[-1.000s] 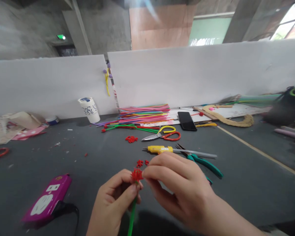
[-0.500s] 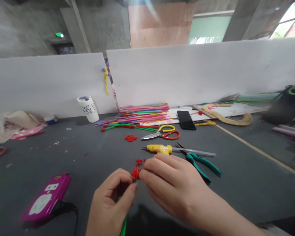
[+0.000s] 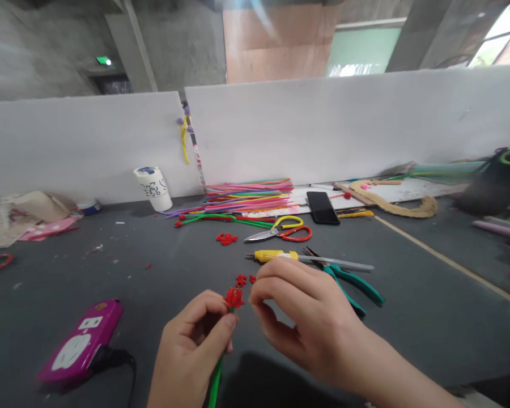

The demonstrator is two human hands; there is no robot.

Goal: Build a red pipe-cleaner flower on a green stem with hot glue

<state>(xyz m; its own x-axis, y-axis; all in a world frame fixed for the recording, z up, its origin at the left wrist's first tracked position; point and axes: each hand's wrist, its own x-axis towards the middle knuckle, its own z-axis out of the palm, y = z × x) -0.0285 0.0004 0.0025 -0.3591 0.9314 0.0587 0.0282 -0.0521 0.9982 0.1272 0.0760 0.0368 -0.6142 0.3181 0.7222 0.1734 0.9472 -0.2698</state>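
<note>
My left hand [image 3: 198, 345] pinches the green stem [image 3: 215, 381] of a red flower [image 3: 234, 297], apparently made of pipe cleaner, just below its head. The petals stand upright and spread. To its right, a small gap away from the petals, my right hand [image 3: 308, 323] has thumb and forefinger tips together, with nothing visible between them. Small red pieces [image 3: 241, 280] lie on the table just behind the flower. A yellow glue gun [image 3: 272, 256] with a clear glue stick lies beyond my right hand, and green-handled pliers [image 3: 352, 283] lie beside it, partly hidden by the hand.
Scissors [image 3: 276, 229] and more red pieces [image 3: 226, 238] lie farther back. Behind them are a pile of coloured pipe cleaners [image 3: 249, 195], a black phone [image 3: 322, 207] and a white cup [image 3: 153, 188]. A purple power strip [image 3: 83, 343] with a black cord sits front left. White panels [image 3: 323, 127] edge the table.
My right hand has let go of the red flower head and drawn slightly to the right, leaving the petals in full view. My left hand keeps its hold on the stem.
</note>
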